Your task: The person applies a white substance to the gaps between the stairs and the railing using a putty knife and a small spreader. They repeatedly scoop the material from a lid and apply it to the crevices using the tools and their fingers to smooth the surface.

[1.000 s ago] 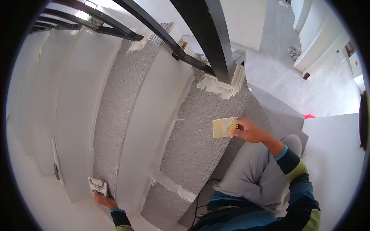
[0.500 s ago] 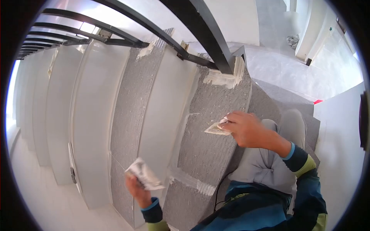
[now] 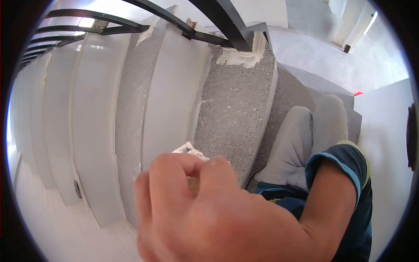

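Note:
My right hand [image 3: 218, 209] fills the lower middle, very close to the camera. Its fingers are curled closed; the putty knife it carried a moment earlier is hidden by the hand. Beyond the fingertips shows the edge of a pale, putty-smeared plate [image 3: 190, 149], mostly covered. My left hand is out of sight. Underneath lies a grey speckled stair tread [image 3: 235, 105], with a rough patch of cream putty [image 3: 240, 57] around the foot of a black railing post [image 3: 233, 30].
Black railing bars [image 3: 96, 30] run along the upper left, above white risers [image 3: 174, 87] and further steps. My bent legs in grey trousers [image 3: 288, 144] rest at the right. A white wall [image 3: 386, 144] stands beyond them.
My right hand has come off the tread, moving left and up close to the camera. The left hand has dropped out of sight. The view has shifted slightly.

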### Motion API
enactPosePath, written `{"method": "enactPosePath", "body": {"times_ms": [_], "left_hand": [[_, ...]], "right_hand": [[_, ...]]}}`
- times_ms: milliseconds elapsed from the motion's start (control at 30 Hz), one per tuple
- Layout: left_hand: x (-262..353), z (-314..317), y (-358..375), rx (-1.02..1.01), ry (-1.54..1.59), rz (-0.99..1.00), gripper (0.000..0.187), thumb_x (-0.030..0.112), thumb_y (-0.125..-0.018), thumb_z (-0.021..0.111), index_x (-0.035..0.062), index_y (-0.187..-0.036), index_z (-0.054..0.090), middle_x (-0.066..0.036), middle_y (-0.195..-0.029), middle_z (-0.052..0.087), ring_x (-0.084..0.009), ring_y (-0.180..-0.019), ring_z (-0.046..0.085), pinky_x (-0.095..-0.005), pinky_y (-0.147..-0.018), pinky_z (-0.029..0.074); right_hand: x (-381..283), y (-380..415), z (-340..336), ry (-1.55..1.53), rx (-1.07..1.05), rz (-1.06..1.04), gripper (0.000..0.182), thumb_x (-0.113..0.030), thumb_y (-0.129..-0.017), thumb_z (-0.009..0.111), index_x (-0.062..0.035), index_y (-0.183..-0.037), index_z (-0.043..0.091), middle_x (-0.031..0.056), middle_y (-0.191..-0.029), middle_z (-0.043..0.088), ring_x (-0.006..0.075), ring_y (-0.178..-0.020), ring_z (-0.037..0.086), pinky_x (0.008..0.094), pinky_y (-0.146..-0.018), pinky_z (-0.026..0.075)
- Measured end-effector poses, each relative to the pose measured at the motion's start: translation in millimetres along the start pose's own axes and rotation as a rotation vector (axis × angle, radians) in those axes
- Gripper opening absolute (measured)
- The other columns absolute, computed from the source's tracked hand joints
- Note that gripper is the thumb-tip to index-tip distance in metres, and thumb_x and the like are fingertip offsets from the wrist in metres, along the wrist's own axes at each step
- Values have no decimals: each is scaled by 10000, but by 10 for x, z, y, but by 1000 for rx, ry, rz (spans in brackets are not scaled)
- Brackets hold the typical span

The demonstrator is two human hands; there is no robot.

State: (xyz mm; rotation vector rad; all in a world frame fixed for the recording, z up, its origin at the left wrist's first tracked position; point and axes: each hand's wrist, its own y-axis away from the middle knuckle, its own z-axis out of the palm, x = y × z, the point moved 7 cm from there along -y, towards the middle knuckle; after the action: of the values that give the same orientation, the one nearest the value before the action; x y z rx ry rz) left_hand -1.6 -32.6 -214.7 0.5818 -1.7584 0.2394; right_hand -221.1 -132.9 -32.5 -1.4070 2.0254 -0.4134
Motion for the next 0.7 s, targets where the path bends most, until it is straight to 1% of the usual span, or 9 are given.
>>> {"method": "enactPosePath", "body": {"times_ms": [167,300,400,467,500,533,567,600,700], "left_hand": [[-308,-78,-40,-4,46,-61,341,239,-896,428,-12,-1121,483,-77,-1043,554,-145,-910,555,-268,-775,454],[-52,233,-12,50,291,-55,335,223,-903,419,-14,-1131,484,-77,-1028,568,-147,-906,567,-269,-776,459],[-26,83,-74,171,336,-4,337,213,-897,426,-19,-1133,492,-92,-1038,578,-165,-916,579,-271,-778,469],[154,-14,-145,65,-313,312,324,259,-891,483,34,-1118,532,-120,-1090,576,-153,-943,584,-278,-759,495],[323,144,-134,5,140,161,319,237,-884,489,4,-1097,533,-93,-1048,583,-145,-915,585,-262,-729,489],[263,127,-218,-13,255,-38,311,207,-878,487,-17,-1090,524,-67,-994,582,-134,-895,579,-261,-719,483],[283,144,-282,-21,294,-33,251,143,-881,451,-17,-1057,528,-48,-939,576,-110,-827,556,-244,-726,452],[301,183,-350,-22,306,-43,245,141,-879,449,-16,-1049,528,-44,-914,574,-101,-796,557,-236,-685,457],[363,221,-475,-82,299,-66,231,137,-878,446,-15,-1034,525,-37,-875,572,-86,-732,559,-221,-592,460]], "right_hand": [[-167,-128,-84,-306,-265,-191,321,1,-514,698,-88,-417,406,-10,-427,438,127,-398,347,267,-379,240],[-177,-130,6,-425,-28,-200,196,-28,-552,683,-82,-640,516,54,-663,502,195,-635,437,300,-560,331],[199,-37,201,-478,106,-93,239,-50,-580,672,-77,-807,599,102,-840,550,246,-812,504,324,-695,399],[629,128,433,-417,141,13,319,-65,-599,665,-73,-918,655,134,-957,582,280,-931,549,340,-786,445],[795,279,509,-195,324,-42,381,66,-610,594,-56,-969,632,130,-943,611,288,-933,575,341,-756,475],[994,330,669,-211,226,26,436,123,-585,571,-49,-982,631,134,-980,604,297,-978,561,346,-793,459],[1099,435,764,-247,207,45,393,120,-615,553,-52,-956,644,130,-990,594,295,-976,547,362,-815,441],[1178,474,885,-273,186,70,355,117,-646,534,-56,-931,657,127,-999,584,292,-974,532,379,-837,423],[1030,495,925,-274,197,-43,361,127,-629,553,-58,-921,658,125,-979,589,299,-987,527,386,-845,418]]}}
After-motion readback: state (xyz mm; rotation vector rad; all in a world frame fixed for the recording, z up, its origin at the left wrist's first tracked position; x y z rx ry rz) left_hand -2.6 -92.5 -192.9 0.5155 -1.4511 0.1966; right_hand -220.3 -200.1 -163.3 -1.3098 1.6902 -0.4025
